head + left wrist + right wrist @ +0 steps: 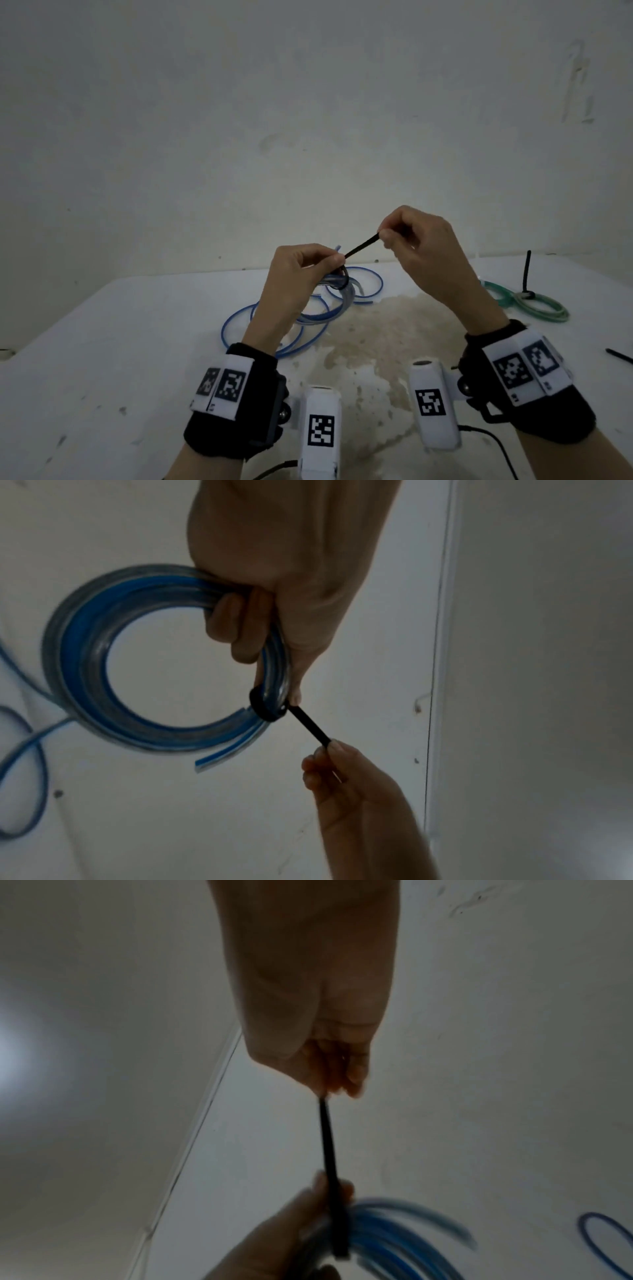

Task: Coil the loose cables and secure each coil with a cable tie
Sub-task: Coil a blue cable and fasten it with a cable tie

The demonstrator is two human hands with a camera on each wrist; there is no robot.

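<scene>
My left hand (pixel 308 267) grips a small coil of blue and clear cable (pixel 85 653) above the white table (pixel 102 342). A black cable tie (pixel 361 246) is looped round that coil beside my thumb (pixel 294 693). My right hand (pixel 404 236) pinches the tie's free end and holds it taut up and to the right. In the right wrist view the black cable tie (pixel 329 1150) runs straight from my right hand's fingertips (pixel 342 1085) down to the blurred coil (pixel 394 1229). More loose blue cable (pixel 274 329) lies on the table under my left hand.
A green cable coil (pixel 527 303) bound with a black tie lies at the back right, its tie tail (pixel 526 270) sticking up. Another black tie (pixel 618 355) lies at the right edge. A brown stain (pixel 373 329) marks the table's middle. A wall stands close behind.
</scene>
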